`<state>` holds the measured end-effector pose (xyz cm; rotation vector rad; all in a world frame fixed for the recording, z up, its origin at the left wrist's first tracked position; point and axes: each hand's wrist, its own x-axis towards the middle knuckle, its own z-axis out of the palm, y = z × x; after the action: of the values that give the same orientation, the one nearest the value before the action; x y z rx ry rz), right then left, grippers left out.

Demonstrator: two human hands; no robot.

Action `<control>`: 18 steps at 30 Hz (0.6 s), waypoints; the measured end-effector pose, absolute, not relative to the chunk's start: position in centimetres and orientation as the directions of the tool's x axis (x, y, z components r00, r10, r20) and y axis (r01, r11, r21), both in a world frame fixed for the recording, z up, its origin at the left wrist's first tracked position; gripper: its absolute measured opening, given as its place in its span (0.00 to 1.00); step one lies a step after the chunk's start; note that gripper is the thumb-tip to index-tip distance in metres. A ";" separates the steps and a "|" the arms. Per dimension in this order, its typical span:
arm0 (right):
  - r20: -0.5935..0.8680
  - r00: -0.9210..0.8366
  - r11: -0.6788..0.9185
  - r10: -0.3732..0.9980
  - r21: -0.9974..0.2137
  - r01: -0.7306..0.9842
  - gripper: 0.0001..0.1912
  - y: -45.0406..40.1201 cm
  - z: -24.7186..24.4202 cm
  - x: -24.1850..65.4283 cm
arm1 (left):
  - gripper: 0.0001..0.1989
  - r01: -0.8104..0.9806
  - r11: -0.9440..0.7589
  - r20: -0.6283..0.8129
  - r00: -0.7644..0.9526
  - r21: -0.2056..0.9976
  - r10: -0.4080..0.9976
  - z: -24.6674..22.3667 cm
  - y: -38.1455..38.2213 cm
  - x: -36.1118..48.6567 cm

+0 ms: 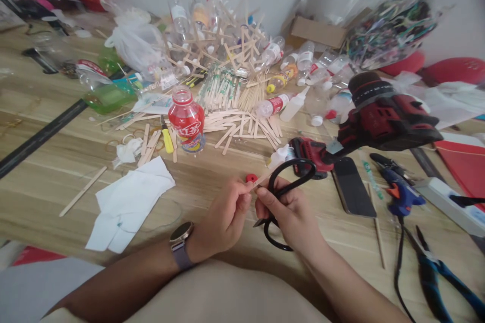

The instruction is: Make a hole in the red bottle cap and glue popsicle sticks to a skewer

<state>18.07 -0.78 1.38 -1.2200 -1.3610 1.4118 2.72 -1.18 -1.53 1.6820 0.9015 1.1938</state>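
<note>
My left hand (232, 210), with a watch (181, 232) on its wrist, is closed on one end of a small wooden stick (262, 177). Black-handled scissors (278, 193) are gripped in my right hand (288, 210), their loops sticking out above and below the fingers. The right fingertips are close to the stick, near the left fingertips. Just behind the left fingers lies a small red cap (250, 177). A red-labelled bottle (187, 123) stands upright without a cap, beyond my left hand.
Loose wooden sticks (242, 123) and plastic bottles pile up at the back. White paper (131, 202) lies at left. To the right are a red power drill (386, 111), a phone (353, 186), a blue glue gun (403, 197), pliers (432, 267) and a power strip (450, 204).
</note>
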 end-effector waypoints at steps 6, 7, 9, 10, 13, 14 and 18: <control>0.000 -0.117 0.015 0.993 -0.992 0.128 0.17 -1.4 1.4 17.4 | 0.16 -0.115 0.051 -0.020 0.250 0.992 0.968 -1.7 -1.3 3.5; -0.016 -0.123 -0.003 0.992 -0.995 0.102 0.16 -1.5 1.4 17.3 | 0.17 -0.131 0.062 -0.027 0.254 0.989 0.967 -1.7 -1.2 3.5; -0.069 -0.150 -0.066 0.986 -0.998 0.022 0.15 -1.5 1.4 17.3 | 0.17 -0.132 0.047 -0.010 0.272 0.990 0.962 -1.6 -1.0 3.4; -0.093 -0.167 -0.098 0.981 -0.995 -0.019 0.15 -1.5 1.4 17.3 | 0.16 -0.114 0.025 0.008 0.286 0.993 0.958 -1.5 -0.9 3.2; -0.177 -0.261 -0.213 0.949 -0.970 -0.116 0.18 -1.2 1.4 17.7 | 0.14 -0.013 -0.108 0.106 0.329 0.994 0.938 -1.0 -0.2 2.3; -0.217 -0.312 -0.272 0.925 -0.951 -0.147 0.19 -1.0 1.3 17.9 | 0.13 0.021 -0.164 0.147 0.346 0.986 0.927 -0.8 0.1 2.0; -0.314 -0.523 -0.487 0.792 -0.842 -0.231 0.19 -0.3 1.0 18.8 | 0.13 0.053 -0.338 0.283 0.439 0.940 0.853 -0.5 1.0 1.2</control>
<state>18.82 -0.27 0.96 -0.9492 -1.0130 2.0494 1.22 0.96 -0.51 1.7150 0.7884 1.0270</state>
